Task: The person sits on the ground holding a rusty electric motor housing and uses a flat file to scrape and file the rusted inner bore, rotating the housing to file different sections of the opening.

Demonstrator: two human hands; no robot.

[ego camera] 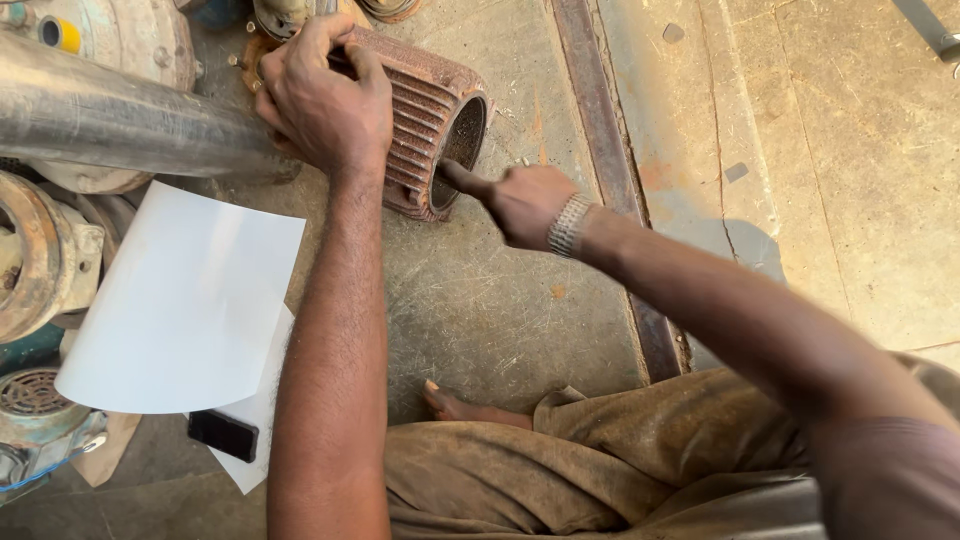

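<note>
While our left hand (325, 95) clamps down over the top of the ribbed motor housing (425, 120), fingers curled around its far edge, our right hand (525, 200) comes in from the open end, the index finger extended into the housing's round mouth and the other fingers folded in. The housing lies on its side on the scratched concrete floor (500, 310), its long axis running from the upper left toward the right hand, open mouth facing that hand. It is cast metal, rust-red, with parallel cooling fins along the shell. A dull grey pipe (110, 125) runs beside it to the left. A curled white sheet (185, 300) lies nearer us, with a small black phone (223, 435) at its lower edge.
</note>
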